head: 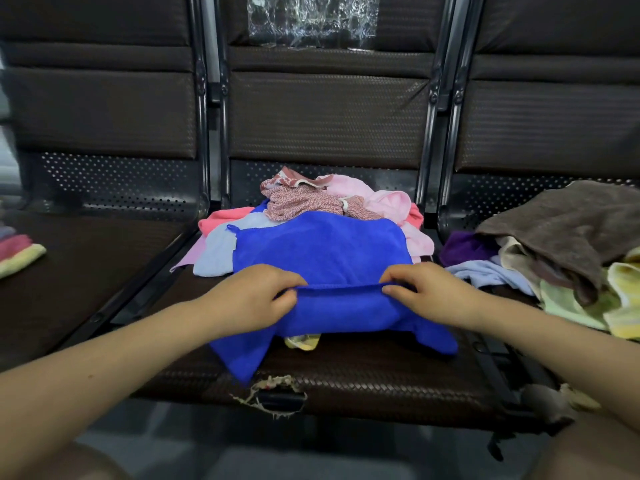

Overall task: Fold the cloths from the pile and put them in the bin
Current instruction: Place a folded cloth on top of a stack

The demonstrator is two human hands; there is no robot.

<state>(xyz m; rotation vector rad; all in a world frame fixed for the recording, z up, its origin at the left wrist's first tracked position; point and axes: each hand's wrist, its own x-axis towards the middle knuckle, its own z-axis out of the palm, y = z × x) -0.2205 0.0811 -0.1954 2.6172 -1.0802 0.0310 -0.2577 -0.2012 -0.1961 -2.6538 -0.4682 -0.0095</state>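
Observation:
A bright blue cloth (329, 251) lies spread over the middle seat, on top of a pile of pink, light blue and patterned cloths (311, 199). My left hand (256, 292) pinches the blue cloth's near fold on the left. My right hand (426, 289) pinches the same fold on the right. The cloth's near corners hang down toward the seat's front edge. A bit of yellow cloth (303, 342) peeks out under it. No bin is in view.
A second heap of brown, purple, pale blue and yellow-green cloths (561, 244) covers the right seat. Folded pink and yellow cloths (17, 252) lie at the left seat's far left. The middle seat's front edge (277, 396) is torn. Dark seat backs rise behind.

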